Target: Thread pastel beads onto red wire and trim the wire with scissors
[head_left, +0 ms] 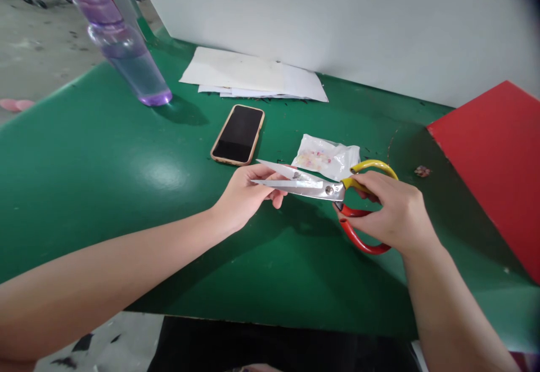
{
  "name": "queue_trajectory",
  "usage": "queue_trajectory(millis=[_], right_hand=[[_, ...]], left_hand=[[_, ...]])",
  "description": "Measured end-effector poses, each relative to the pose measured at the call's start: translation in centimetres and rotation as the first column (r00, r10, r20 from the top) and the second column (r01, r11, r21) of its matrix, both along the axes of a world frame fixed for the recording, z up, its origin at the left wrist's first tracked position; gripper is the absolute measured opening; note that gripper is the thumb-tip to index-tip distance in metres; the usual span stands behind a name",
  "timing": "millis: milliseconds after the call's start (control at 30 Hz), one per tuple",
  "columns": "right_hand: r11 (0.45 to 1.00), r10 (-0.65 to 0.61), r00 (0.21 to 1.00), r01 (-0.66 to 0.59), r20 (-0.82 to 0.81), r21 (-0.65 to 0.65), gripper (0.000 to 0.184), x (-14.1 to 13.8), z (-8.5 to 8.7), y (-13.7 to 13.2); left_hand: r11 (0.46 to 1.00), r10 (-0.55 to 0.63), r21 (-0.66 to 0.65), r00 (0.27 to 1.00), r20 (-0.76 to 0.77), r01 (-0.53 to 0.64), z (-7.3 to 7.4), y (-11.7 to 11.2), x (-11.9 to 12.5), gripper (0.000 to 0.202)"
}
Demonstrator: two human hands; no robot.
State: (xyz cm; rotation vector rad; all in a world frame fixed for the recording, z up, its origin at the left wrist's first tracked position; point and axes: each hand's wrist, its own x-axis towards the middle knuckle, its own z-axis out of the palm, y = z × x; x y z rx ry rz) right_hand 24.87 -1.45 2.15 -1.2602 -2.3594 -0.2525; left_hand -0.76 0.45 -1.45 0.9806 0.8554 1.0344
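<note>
My right hand (394, 211) grips a pair of scissors (314, 187) by its yellow and red handles, the steel blades slightly parted and pointing left. My left hand (247, 195) is at the blade tips, fingers pinched around something small between the blades that I cannot make out. Both hands hover just above the green table (105, 164). A small clear plastic bag (327, 157) with pale coloured bits inside lies on the table just behind the blades.
A phone (238, 134) in a tan case lies face up left of the bag. White paper sheets (253, 75) lie by the white wall. A clear purple bottle (122, 40) stands far left. A red board (498, 158) covers the right side.
</note>
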Motion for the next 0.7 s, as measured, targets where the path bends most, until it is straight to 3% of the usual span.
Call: queue_trajectory(millis=[367,700], right_hand=[[1.0,-0.022,0.999,0.022,0.029,-0.007,0.025,0.5,0.19,0.04],[0.994,-0.045,0.989,0.031,0.144,0.104,0.018,0.13,0.53,-0.21]], left_hand=[[0.999,-0.028,0.018,0.999,-0.017,0.029,-0.13,-0.07,0.03,0.016],[0.999,-0.047,0.006,0.998,-0.039,0.047,0.24,-0.16,-0.05,0.014]])
